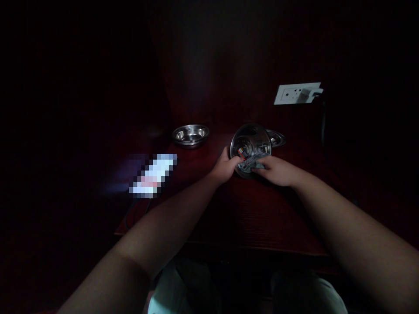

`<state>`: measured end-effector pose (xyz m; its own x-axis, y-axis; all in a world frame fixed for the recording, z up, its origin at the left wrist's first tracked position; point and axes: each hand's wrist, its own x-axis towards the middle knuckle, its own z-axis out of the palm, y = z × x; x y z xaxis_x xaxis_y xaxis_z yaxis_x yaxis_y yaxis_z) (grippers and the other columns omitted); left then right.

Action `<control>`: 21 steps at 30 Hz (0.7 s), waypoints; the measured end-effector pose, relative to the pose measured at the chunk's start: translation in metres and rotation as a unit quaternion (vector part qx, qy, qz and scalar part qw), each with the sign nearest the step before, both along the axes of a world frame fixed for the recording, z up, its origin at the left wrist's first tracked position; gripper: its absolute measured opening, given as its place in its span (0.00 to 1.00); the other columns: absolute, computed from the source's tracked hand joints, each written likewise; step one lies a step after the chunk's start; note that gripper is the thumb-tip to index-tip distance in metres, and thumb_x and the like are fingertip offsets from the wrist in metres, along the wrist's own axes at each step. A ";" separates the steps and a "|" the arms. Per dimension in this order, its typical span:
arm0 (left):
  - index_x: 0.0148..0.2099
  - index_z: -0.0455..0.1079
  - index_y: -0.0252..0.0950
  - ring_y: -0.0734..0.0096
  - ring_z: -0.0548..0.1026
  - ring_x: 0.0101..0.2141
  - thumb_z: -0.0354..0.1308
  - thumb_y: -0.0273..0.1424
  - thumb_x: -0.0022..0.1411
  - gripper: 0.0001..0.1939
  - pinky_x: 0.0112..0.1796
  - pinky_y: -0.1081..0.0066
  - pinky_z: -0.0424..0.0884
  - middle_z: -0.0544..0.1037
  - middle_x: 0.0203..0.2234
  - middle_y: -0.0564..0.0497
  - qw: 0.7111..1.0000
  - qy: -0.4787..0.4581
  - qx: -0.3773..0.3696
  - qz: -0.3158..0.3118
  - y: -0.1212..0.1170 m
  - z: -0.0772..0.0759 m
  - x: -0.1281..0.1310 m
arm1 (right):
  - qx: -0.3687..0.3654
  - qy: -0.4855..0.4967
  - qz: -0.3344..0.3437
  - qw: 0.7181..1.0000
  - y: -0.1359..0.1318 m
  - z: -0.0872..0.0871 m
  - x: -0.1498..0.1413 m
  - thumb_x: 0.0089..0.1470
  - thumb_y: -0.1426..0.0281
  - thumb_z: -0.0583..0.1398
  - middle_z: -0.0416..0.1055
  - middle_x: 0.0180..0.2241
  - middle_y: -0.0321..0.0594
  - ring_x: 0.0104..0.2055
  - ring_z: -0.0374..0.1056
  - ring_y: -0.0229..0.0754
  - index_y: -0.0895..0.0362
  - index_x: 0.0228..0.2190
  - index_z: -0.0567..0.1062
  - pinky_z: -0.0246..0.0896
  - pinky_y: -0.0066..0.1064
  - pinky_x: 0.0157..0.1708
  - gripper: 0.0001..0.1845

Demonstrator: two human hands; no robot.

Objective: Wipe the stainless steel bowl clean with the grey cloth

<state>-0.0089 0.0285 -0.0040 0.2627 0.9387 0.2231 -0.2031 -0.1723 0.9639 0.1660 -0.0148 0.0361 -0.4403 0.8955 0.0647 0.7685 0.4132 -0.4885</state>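
Observation:
A shiny metal bowl (255,136) is tilted with its open side toward me, and a small red and orange label shows inside it. My left hand (227,167) grips the bowl at its left rim, thumb over the edge. My right hand (276,169) is closed on a grey cloth (251,163), which presses on the bowl's lower right rim. The fingers of my left hand behind the bowl are hidden.
Stacked metal bowls (191,136) stand at the back left of the dark red table (248,226). Another metal dish (277,138) lies partly behind the held bowl. A blurred bright screen (153,174) sits at left. A wall socket (297,93) holds a plug with a cord.

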 end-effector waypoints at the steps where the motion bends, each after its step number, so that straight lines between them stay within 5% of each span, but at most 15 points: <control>1: 0.47 0.62 0.34 0.56 0.69 0.49 0.59 0.30 0.46 0.24 0.51 0.57 0.64 0.72 0.44 0.43 1.000 -0.002 -0.003 0.001 0.000 0.000 0.000 | 0.002 -0.003 0.000 1.000 0.000 0.000 0.000 0.54 0.69 0.53 0.76 0.31 0.42 0.34 0.69 0.46 0.57 0.29 0.76 0.62 0.39 0.40 0.12; 9: 0.48 0.64 0.37 0.58 0.71 0.48 0.60 0.35 0.49 0.22 0.50 0.57 0.66 0.74 0.44 0.46 0.998 -0.024 -0.062 0.021 -0.001 0.004 -0.002 | 0.008 0.001 0.014 1.000 -0.002 -0.005 -0.001 0.55 0.68 0.53 0.77 0.36 0.43 0.38 0.70 0.47 0.57 0.35 0.77 0.63 0.41 0.44 0.14; 14: 0.48 0.64 0.37 0.59 0.73 0.45 0.60 0.37 0.51 0.22 0.48 0.57 0.68 0.76 0.42 0.46 0.991 -0.061 -0.114 0.035 -0.002 0.007 -0.001 | 0.047 0.050 0.035 0.997 -0.003 -0.009 -0.003 0.56 0.70 0.54 0.74 0.48 0.42 0.52 0.67 0.49 0.53 0.47 0.75 0.57 0.45 0.56 0.18; 21: 0.52 0.62 0.38 0.57 0.74 0.43 0.60 0.39 0.51 0.27 0.42 0.54 0.71 0.74 0.46 0.42 0.984 -0.073 -0.158 -0.035 -0.013 0.016 -0.002 | 0.113 0.083 0.051 0.989 -0.003 -0.015 -0.005 0.58 0.68 0.52 0.66 0.57 0.40 0.60 0.61 0.48 0.52 0.55 0.68 0.51 0.49 0.62 0.23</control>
<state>-0.0112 0.0152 0.0122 0.3164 0.9479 -0.0369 -0.3439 0.1509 0.9268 0.1611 -0.0174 0.0214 -0.4945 0.8011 0.3372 0.6340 0.5978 -0.4905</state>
